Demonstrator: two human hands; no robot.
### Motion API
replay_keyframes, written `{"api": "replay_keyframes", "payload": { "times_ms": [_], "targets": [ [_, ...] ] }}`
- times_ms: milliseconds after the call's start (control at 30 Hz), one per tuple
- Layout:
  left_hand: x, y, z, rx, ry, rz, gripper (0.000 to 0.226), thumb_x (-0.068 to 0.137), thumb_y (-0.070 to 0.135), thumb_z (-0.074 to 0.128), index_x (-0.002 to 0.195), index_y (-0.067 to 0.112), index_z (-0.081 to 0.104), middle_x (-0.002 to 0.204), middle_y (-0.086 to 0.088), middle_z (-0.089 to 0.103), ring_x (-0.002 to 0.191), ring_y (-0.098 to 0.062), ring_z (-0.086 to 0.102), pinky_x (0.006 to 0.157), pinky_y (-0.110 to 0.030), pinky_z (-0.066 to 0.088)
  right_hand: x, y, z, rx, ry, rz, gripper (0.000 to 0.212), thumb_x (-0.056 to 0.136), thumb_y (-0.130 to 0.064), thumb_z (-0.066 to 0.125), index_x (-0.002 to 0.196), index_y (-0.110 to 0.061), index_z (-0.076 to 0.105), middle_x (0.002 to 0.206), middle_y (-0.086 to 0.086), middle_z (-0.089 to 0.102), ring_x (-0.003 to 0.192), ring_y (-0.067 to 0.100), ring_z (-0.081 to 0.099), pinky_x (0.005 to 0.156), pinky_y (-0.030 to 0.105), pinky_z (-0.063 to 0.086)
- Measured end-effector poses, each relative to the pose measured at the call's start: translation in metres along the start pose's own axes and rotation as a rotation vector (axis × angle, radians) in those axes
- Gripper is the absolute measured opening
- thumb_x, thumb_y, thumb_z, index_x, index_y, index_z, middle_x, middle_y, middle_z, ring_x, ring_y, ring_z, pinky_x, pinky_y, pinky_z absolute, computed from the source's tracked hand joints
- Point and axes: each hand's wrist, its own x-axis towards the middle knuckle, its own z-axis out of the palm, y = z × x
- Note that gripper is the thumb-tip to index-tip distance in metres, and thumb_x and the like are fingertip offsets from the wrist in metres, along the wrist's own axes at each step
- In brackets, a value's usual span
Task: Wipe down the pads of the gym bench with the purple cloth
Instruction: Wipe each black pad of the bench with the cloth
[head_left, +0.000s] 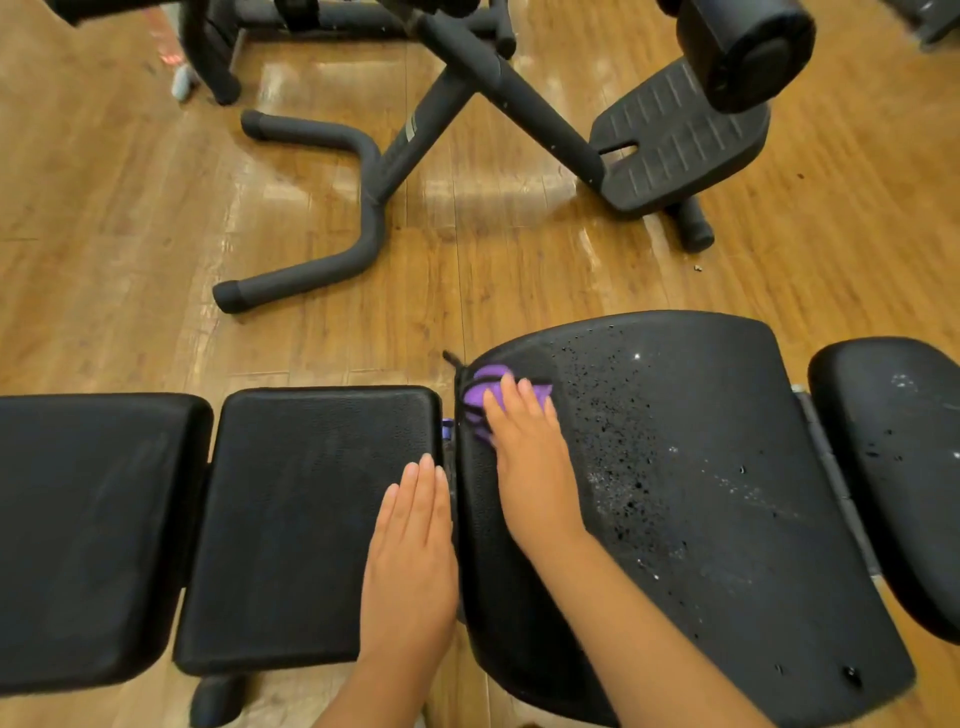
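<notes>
The gym bench runs across the lower half of the view as several black pads. My right hand presses the purple cloth flat onto the far left corner of the large seat pad, which is speckled with droplets to the right of the hand. The cloth shows mostly beyond my fingertips. My left hand lies flat, fingers together, on the right edge of the middle pad, holding nothing. Another pad lies at the far left, and a smaller wet pad sits at the far right.
Beyond the bench, on the wooden floor, stands another black machine with a curved tubular foot, a ribbed footplate and a round roller pad. A bench leg shows below the middle pad.
</notes>
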Motion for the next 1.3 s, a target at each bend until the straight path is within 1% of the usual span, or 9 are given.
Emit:
{"api": "replay_keyframes", "payload": {
  "times_ms": [100,267,433,567,700,800,900,1067,1300],
  "targets": [
    [0.001,-0.001,-0.002,-0.009,-0.001,0.002,0.052,0.085,0.010,0.033,0.134,-0.005,0.043,0.144,-0.018,0.039,0.136,-0.024,0.026,0.114,-0.036,0.013,-0.087,-0.003,0.002,0.048,-0.030,-0.111,0.041,0.097,-0.018,0.029,0.132,-0.014,0.048,0.147,0.004,0.037,0.139,0.020,0.026,0.117,0.036,0.012],
    [0.002,-0.002,-0.002,-0.024,-0.020,-0.018,0.055,0.082,0.011,0.043,0.136,-0.001,0.040,0.144,-0.016,0.039,0.137,-0.021,0.022,0.115,-0.034,0.007,-0.191,0.021,0.017,-0.278,0.013,-0.297,0.047,0.102,-0.016,0.004,0.147,-0.003,-0.001,0.156,0.016,-0.006,0.144,0.026,-0.002,0.114,0.036,0.003],
    [0.002,-0.007,0.005,-0.039,0.017,0.039,0.054,0.083,0.012,0.034,0.135,-0.004,0.039,0.143,-0.019,0.038,0.144,-0.021,0.006,0.116,-0.036,0.010,-0.140,0.023,-0.017,-0.015,-0.057,-0.198,0.036,0.101,-0.025,0.020,0.133,-0.021,0.037,0.148,0.000,0.025,0.142,0.014,0.014,0.109,0.030,0.020],
    [0.005,-0.006,0.006,-0.051,0.033,0.036,0.054,0.083,0.013,0.032,0.133,-0.004,0.040,0.141,-0.019,0.042,0.145,-0.016,-0.001,0.115,-0.036,0.009,-0.030,0.042,-0.019,0.157,-0.066,-0.009,0.046,0.093,-0.008,0.044,0.138,-0.018,0.038,0.147,0.005,0.034,0.136,0.025,0.030,0.111,0.042,0.031],
    [0.003,-0.006,0.007,-0.019,0.034,0.043,0.055,0.084,0.013,0.031,0.136,-0.002,0.033,0.144,-0.017,0.037,0.145,-0.017,-0.001,0.115,-0.037,0.010,0.074,0.060,-0.013,0.008,-0.080,-0.009,0.046,0.095,-0.005,0.046,0.140,-0.012,0.039,0.151,0.010,0.029,0.141,0.027,0.021,0.114,0.042,0.014],
    [0.003,-0.006,0.008,-0.017,0.039,0.039,0.056,0.085,0.014,0.030,0.139,0.000,0.027,0.145,-0.015,0.035,0.145,-0.017,0.000,0.115,-0.037,0.010,0.102,0.058,-0.013,-0.024,-0.064,-0.001,0.038,0.096,-0.010,0.046,0.134,-0.007,0.047,0.142,0.012,0.042,0.137,0.028,0.030,0.115,0.035,0.004],
    [0.003,-0.007,0.008,-0.028,0.041,0.047,0.056,0.084,0.013,0.031,0.139,0.000,0.028,0.144,-0.016,0.037,0.145,-0.017,0.001,0.115,-0.037,0.011,0.089,0.054,-0.020,-0.006,-0.048,-0.033,0.042,0.095,-0.004,0.044,0.137,-0.010,0.043,0.148,0.011,0.035,0.141,0.024,0.022,0.112,0.030,-0.003],
    [0.003,-0.006,0.006,-0.023,0.034,0.039,0.057,0.084,0.014,0.031,0.139,-0.002,0.030,0.145,-0.016,0.036,0.145,-0.017,0.000,0.117,-0.035,0.008,0.002,0.057,-0.030,-0.022,-0.076,-0.072,0.050,0.088,-0.003,0.053,0.136,-0.015,0.044,0.148,0.007,0.036,0.138,0.025,0.030,0.116,0.034,0.011],
    [0.000,-0.001,-0.001,0.012,-0.012,0.014,0.053,0.088,0.016,0.029,0.137,-0.003,0.033,0.145,-0.018,0.036,0.138,-0.024,0.021,0.116,-0.034,0.006,-0.156,0.048,-0.042,-0.025,-0.088,-0.136,0.043,0.101,-0.027,0.015,0.124,-0.021,0.050,0.146,-0.002,0.036,0.138,0.012,0.024,0.109,0.029,0.021]
  ]
}}
